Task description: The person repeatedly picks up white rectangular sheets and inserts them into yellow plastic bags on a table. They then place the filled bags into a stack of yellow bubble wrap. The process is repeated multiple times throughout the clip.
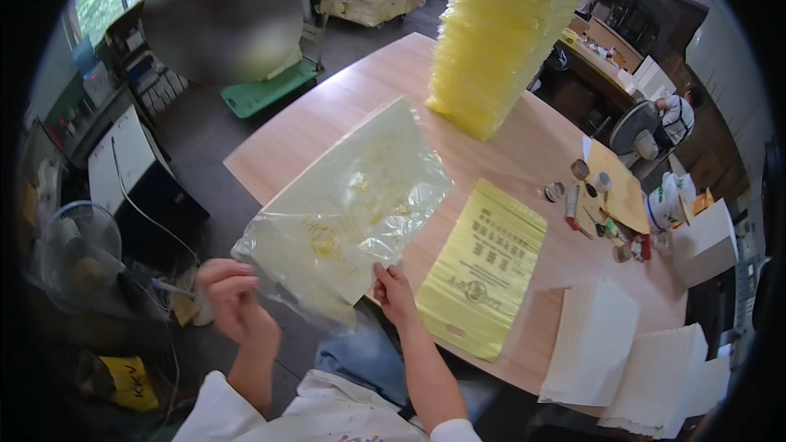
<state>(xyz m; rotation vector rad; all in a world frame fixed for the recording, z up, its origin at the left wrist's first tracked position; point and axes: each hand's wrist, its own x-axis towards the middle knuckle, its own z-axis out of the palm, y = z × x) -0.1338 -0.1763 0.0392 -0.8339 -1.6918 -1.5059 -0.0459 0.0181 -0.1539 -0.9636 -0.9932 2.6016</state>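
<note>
A see-through plastic bag [401,188] slants across the near left edge of the worktop [372,78], its far end over the wood and its near corners out past the edge. The film is crinkled and throws back bright glints, mostly along the side toward the right. Yellow printing shows on it, a rounded emblem near the bottom and fainter patches higher up. A pale flat sheet [307,196] shows with the film; from here I can't tell whether it's inside or underneath. Right-hand fingers [381,272] pinch the near edge, where loose clear film sags below.
</note>
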